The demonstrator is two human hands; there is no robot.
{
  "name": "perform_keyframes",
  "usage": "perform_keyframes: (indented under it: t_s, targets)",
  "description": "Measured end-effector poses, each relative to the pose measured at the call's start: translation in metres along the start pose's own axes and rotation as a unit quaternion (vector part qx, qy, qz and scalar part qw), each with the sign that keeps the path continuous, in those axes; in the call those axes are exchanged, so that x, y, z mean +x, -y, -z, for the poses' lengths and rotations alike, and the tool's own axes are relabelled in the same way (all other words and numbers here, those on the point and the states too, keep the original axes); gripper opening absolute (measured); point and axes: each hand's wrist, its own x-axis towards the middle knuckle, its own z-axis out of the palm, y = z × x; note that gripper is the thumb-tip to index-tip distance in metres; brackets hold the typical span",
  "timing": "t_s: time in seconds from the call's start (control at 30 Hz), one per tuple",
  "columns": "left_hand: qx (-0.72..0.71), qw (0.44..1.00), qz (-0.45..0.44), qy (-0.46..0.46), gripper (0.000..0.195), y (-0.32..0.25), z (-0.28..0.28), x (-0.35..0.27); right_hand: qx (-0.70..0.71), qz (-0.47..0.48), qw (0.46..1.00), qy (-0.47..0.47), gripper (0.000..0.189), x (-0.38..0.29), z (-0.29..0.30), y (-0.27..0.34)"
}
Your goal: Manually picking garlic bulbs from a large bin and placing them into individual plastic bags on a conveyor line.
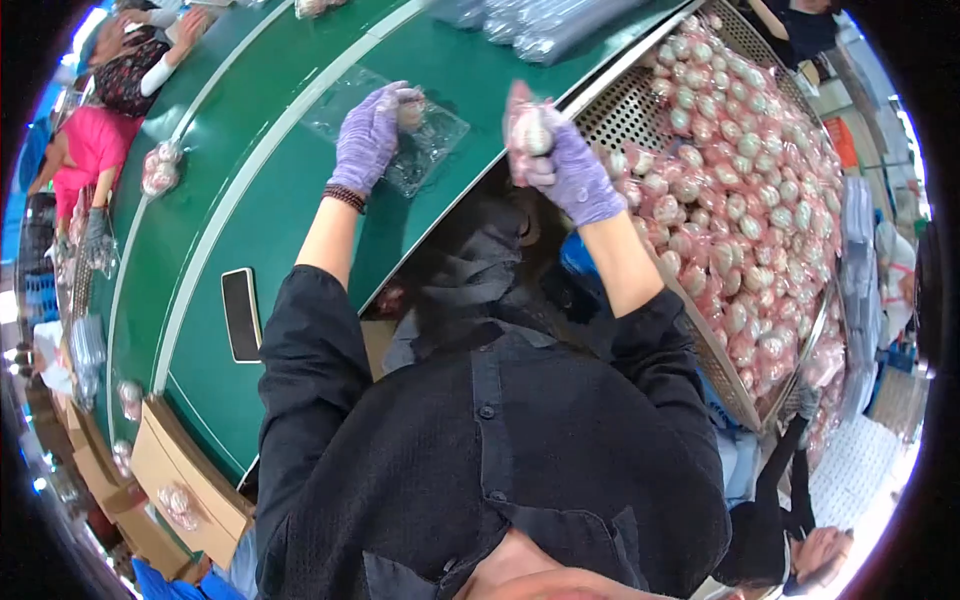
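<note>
My left hand (371, 135), in a purple knitted glove, is over the green work surface (300, 202). It holds a clear plastic bag (435, 150) that lies partly flat. By its fingertips is a small pale round thing (411, 112), partly hidden; whether it is inside the bag I cannot tell. In my right hand (574, 169), gloved alike, is a pink see-through pack of pale round pieces (531, 135), which look like garlic bulbs. That pack is held up between the surface's edge and a perforated metal bin (622, 112) heaped with similar pink packs (750, 202).
A stack of clear bags (525, 30) lies at the far edge. To my left are a phone (241, 315), a pale rail (225, 187), a clear bag of bulbs (161, 169) and a cardboard box (187, 480). Co-workers (124, 67) stand around both sides.
</note>
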Motion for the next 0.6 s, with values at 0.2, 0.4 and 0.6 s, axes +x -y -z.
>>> perform_keyframes:
  t_s: [0.2,0.4,0.6]
  targets:
    - [0.004,1.000,0.025,0.012,0.029,-0.008,-0.001,0.005,0.110,0.020,0.987,-0.111,0.031,0.028,-0.022,-0.033]
    - [0.015,0.998,0.055,0.032,0.027,-0.001,0.000,0.002,0.045,0.049,0.987,-0.143,0.031,0.031,-0.039,-0.037]
    - [0.041,0.999,0.021,-0.020,0.033,-0.008,-0.004,0.001,-0.570,0.369,0.691,-0.248,0.041,0.040,-0.040,-0.062]
